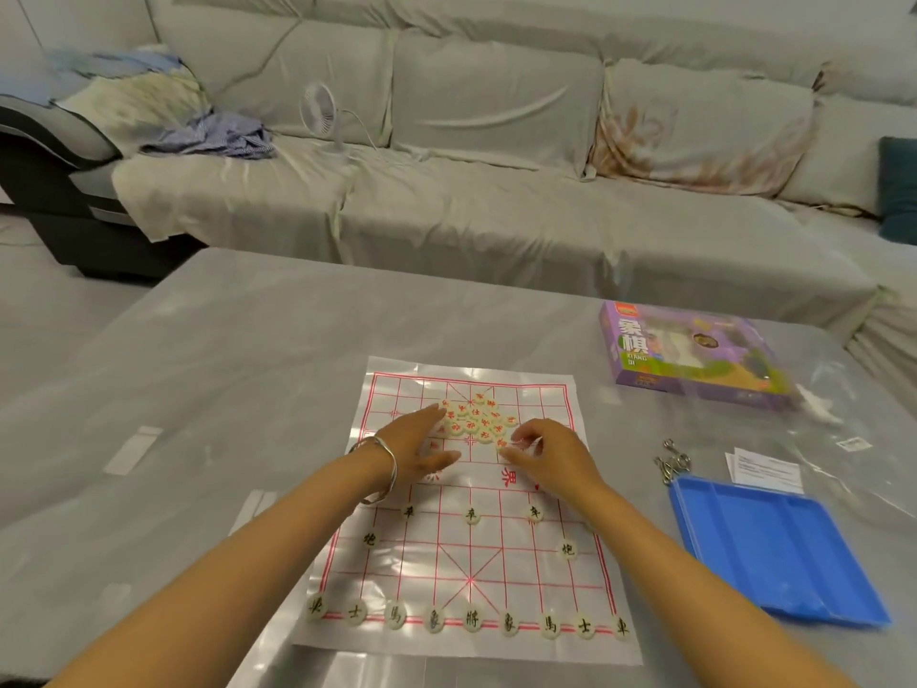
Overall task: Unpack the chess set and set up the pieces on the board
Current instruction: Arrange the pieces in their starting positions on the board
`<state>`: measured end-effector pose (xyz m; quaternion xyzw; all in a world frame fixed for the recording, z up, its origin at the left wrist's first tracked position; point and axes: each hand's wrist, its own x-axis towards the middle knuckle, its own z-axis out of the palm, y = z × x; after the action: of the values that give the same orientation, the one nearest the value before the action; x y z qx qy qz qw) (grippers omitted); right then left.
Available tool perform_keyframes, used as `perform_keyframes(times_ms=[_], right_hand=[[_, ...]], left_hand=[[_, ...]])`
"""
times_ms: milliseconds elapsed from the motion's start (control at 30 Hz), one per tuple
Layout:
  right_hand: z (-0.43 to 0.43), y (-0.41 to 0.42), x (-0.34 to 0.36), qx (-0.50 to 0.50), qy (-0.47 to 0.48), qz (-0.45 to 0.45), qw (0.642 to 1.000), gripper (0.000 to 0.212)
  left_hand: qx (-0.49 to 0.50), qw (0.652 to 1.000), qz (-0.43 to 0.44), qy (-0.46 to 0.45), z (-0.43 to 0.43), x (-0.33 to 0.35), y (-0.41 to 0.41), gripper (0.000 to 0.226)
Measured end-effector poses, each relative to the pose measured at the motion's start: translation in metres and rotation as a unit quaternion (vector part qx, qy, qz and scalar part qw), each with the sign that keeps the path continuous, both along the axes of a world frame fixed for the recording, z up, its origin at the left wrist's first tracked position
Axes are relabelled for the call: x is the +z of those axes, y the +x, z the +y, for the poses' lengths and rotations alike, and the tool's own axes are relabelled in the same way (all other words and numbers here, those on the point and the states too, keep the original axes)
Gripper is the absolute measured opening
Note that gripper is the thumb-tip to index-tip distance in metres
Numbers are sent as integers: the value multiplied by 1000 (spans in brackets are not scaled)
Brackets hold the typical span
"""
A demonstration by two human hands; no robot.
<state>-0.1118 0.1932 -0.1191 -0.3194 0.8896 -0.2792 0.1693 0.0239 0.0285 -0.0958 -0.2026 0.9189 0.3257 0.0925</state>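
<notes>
On the white plastic-sheet board [536,578], the flat left hand [417,439] touched piled cream red-lettered discs [476,419]; the right hand [551,451] curled, grip unclear.

Both forearms are bare up to the frame's edge; slim, shiny silver bangles [393,470] ring the wrist of the left hand [419,441].

the board [496,553] lies mid-frame on the surface [248,365], a heap of pieces [476,419] on its far half, a row of pieces [471,620] along its near edge. right of it lies the tray [774,543], the box [689,350] farther back, the sofa [496,216] behind all.
</notes>
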Motion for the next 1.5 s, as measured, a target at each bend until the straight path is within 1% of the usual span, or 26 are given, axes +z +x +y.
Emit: perform_keyframes(times_ms=[100,200,267,367,467,567,600,700,767,833,867,933,1000,1167,1367,1500], right_hand=[[-14,0,-12,-22,-9,26,999,25],[-16,-3,-18,-17,-16,47,999,21],[-16,-11,-14,-5,-23,36,999,21],[-24,-32,-1,-16,-86,4,996,18],[-42,-51,13,-13,-131,-26,991,16],[-69,-66,16,12,-117,-32,993,19],[-78,-70,15,21,-105,-30,994,20],[-101,-77,6,47,-66,-31,996,19],[-109,-79,2,74,-22,-33,997,17],[-112,-82,0,95,12,-39,995,18],[-112,-83,-1,97,15,-46,994,20],[-112,-87,-1,93,3,-63,994,21],[-113,-87,-2,86,-11,-77,993,19],[-113,-84,-6,75,-23,-72,994,10],[-111,-83,-9,60,-22,-52,997,11],[-108,-82,-13,57,-46,-46,996,17]], left_hand=[[11,1000,11,20,-10,-5,-16,82],[10,1000,15,25,-23,-11,-24,84],[10,999,27,20,-31,-15,-30,83],[-9,998,48,45,-32,-21,-45,76],[-11,996,57,64,-27,-27,-59,78],[23,992,82,88,-32,-30,-65,81],[34,992,88,82,-36,-31,-65,84],[25,998,64,3,-54,-37,-62,84],[-4,999,21,-45,-67,-43,-59,78],[-31,998,11,-46,-71,-45,-60,66],[-38,998,13,-38,-72,-44,-61,61],[-42,999,15,-28,-72,-43,-63,57],[-41,999,4,-24,-74,-44,-63,57],[-32,999,-1,-18,-75,-47,-63,57],[-44,998,8,-39,-71,-44,-64,55],[-42,997,29,-58,-67,-45,-61,51]])
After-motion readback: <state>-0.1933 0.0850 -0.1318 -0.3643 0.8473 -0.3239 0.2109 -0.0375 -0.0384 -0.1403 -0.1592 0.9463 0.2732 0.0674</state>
